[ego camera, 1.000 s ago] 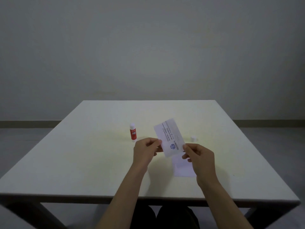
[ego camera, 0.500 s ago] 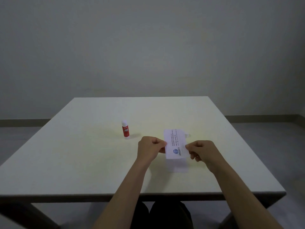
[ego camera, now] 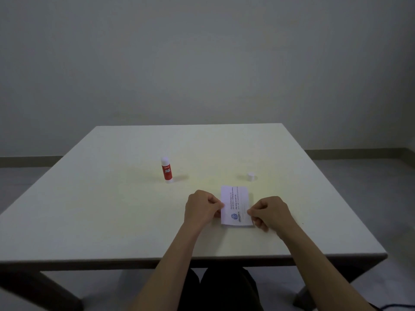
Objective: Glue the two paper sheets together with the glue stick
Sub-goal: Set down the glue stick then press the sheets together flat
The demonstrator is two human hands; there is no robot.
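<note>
**A:** Where do things stand?

**B:** The printed paper sheet (ego camera: 236, 205) lies flat on the white table (ego camera: 112, 209), apparently on top of the second sheet. I can't make out any edge of the lower one, so I can't confirm how well they line up. The left hand (ego camera: 202, 209) pinches the sheet's left edge, fingers curled in tight. The right hand (ego camera: 268, 213) pinches its right edge the same way.

**B:** The glue stick (ego camera: 166, 169) stands upright, uncapped, well off to the far left of the sheet. Its white cap (ego camera: 251, 176) sits just beyond the sheet's far right corner.

**A:** So this is the pressing-together step?

**B:** I'd judge so. To do it well, check the corners match before committing, since glue grabs quickly. Then flatten the fingers and smooth from the middle outward to both edges, so no bubble or wrinkle is trapped.

**A:** Any risk?

**B:** Pinching while pressing could buckle the paper; sliding could skew the bond.
</note>
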